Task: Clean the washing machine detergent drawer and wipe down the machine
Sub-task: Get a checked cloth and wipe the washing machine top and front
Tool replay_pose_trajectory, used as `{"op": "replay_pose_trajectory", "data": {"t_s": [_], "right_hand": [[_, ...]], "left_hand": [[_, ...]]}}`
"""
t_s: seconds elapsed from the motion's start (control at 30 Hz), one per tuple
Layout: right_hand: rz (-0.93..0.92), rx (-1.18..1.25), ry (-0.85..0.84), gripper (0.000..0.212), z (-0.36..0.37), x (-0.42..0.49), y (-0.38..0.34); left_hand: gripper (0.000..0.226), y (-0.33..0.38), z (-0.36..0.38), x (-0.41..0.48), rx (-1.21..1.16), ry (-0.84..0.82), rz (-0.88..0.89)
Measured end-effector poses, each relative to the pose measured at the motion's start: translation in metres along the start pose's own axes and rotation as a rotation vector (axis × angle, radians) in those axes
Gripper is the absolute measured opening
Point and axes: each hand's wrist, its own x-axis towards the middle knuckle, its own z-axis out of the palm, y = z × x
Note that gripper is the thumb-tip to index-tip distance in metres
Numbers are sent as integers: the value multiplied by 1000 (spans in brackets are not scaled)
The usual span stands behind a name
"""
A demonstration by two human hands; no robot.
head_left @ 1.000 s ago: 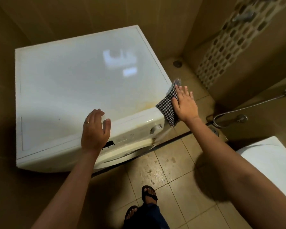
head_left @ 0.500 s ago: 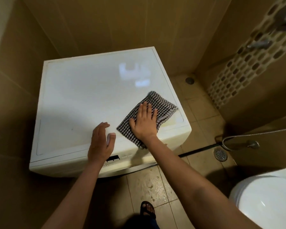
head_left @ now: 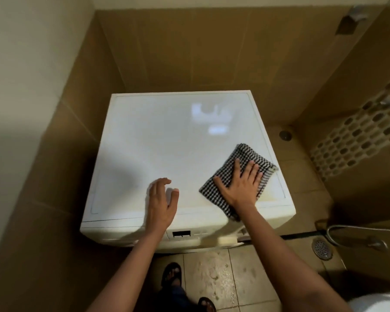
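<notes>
I see the left hand (head_left: 161, 204) at the front edge of the washing machine (head_left: 162, 140) top, fingers loosely spread, holding nothing. To its right, the right hand (head_left: 240, 184) presses the checked cloth (head_left: 245, 155) flat near the top's front right corner, fingers straight and fanned.

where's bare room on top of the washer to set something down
The washing machine top is bare across its whole back half and down its left side, left of the left hand. The front right corner is crowded: the right hand presses the checked cloth flat there.
</notes>
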Motion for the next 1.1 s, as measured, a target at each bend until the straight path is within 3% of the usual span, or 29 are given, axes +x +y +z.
{"op": "replay_pose_trajectory", "data": {"t_s": [0.17,0.33,0.5,0.7,0.9,1.1], "right_hand": [[57,-41,9,100,-8,50,-28],[-31,-30,-5,97,-2,81,-103],[-248,-36,-47,94,13,89,-203],[-655,-142,-122,92,36,39,-291],[-846,-66,-146,83,55,-29,-258],[-753,-25,-7,81,44,-4,-180]], "left_hand": [[37,-37,-33,31,20,114,-23],[24,-85,-71,61,83,272,-151],[27,-113,-98,93,125,269,-210],[33,-122,-110,119,69,238,-264],[32,-121,-108,142,49,229,-270],[30,-124,-91,177,165,219,-111]]}}
